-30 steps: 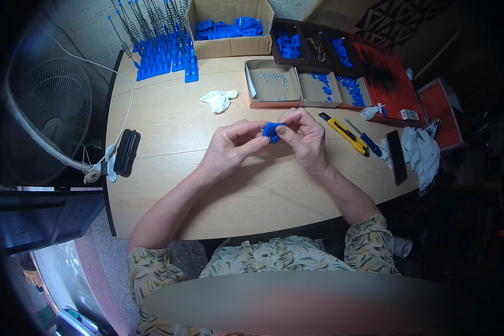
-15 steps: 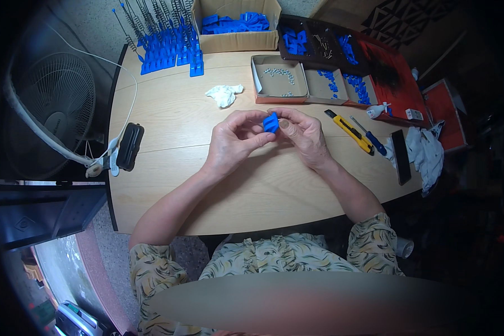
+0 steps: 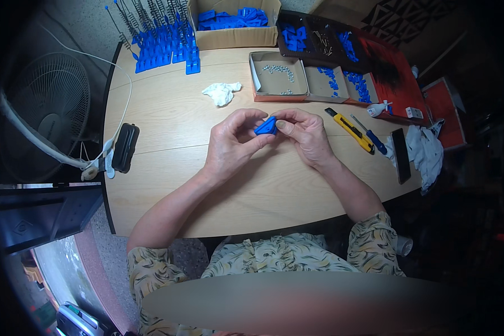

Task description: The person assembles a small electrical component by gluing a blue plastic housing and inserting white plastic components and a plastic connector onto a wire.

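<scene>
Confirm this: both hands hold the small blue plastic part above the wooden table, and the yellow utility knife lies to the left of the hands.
One thing is wrong. The head view shows the yellow utility knife lying right of the hands, not left. Left hand and right hand do hold the small blue plastic part above the wooden table.

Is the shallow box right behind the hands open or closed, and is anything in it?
Open. The shallow box has no lid on it, so its floor shows, with a few small silvery pieces scattered across it; otherwise it is mostly bare.

Wooden table bears rag, knife, trays.
</scene>
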`<state>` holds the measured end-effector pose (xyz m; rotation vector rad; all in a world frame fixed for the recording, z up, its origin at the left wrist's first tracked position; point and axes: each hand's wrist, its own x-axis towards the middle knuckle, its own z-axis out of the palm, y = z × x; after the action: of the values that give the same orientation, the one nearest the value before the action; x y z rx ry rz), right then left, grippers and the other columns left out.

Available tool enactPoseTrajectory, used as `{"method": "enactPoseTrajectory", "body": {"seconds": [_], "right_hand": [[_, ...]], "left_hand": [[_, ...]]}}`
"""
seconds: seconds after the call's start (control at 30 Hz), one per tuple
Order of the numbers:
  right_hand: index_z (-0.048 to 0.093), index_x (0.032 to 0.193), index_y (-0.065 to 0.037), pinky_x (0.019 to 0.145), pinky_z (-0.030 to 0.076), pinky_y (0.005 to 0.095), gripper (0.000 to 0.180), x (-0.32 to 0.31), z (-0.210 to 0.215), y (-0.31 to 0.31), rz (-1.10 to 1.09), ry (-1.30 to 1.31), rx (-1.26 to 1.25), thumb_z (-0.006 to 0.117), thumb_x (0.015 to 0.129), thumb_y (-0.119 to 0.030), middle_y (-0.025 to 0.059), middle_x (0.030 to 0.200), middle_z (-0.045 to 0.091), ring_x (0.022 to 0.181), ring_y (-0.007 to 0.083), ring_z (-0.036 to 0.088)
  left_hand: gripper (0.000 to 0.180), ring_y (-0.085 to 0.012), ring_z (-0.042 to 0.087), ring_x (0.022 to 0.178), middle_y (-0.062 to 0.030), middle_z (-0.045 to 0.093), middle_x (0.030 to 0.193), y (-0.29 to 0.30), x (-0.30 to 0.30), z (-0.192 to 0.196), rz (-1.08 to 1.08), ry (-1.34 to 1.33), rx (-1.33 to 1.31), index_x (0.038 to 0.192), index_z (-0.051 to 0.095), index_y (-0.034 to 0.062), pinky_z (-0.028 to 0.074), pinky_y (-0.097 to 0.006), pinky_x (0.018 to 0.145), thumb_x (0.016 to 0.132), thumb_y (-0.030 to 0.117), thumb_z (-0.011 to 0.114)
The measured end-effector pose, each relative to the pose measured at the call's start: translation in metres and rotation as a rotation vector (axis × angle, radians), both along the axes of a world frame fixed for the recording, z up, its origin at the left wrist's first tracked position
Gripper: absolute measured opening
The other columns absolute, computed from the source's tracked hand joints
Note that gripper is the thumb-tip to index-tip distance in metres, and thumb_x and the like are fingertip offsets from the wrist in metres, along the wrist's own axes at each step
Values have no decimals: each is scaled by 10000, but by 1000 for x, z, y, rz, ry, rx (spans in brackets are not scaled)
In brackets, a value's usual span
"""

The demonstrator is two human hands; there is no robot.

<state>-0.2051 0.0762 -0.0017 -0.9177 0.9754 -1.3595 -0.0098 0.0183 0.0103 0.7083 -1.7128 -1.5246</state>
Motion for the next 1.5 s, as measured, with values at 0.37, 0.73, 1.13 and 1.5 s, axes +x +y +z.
{"method": "enactPoseTrajectory", "body": {"seconds": [0.37, 0.73, 1.13, 1.5], "right_hand": [[710, 1044, 14, 845, 539, 239, 139, -5, 7, -2, -67, 357, -209, 621, 942, -18, 51, 997, 695, 924, 94, 643], [661, 1114, 42, 823, 564, 249, 205, -3, 5, -7, 30, 323, 39, 649, 921, -27, 65, 1012, 683, 928, 105, 654], [664, 984, 25, 747, 557, 330, 118, 8, 2, 8, -95, 732, -356, 639, 869, 9, 133, 914, 686, 853, 229, 693], [661, 930, 19, 742, 535, 399, 100, -4, 9, 2, -129, 800, -457, 635, 867, -55, 165, 866, 667, 827, 328, 667]], "left_hand": [[319, -146, 684, 918, -80, 680, 1017, 0, 4, 11, -6, -137, -192, 1113, 648, -9, 583, -283, 838, 817, 11, 766], [368, -115, 673, 835, -81, 678, 933, 8, 0, 17, -41, -195, 18, 1151, 605, -20, 574, -260, 761, 824, 17, 768], [433, -236, 666, 701, -121, 633, 903, 11, -2, 31, -91, -569, -549, 996, 658, -8, 559, -364, 650, 684, 205, 870], [294, -167, 596, 629, -91, 609, 854, 21, 5, 17, -41, -480, -573, 929, 674, 22, 498, -304, 571, 747, 181, 841]]}}
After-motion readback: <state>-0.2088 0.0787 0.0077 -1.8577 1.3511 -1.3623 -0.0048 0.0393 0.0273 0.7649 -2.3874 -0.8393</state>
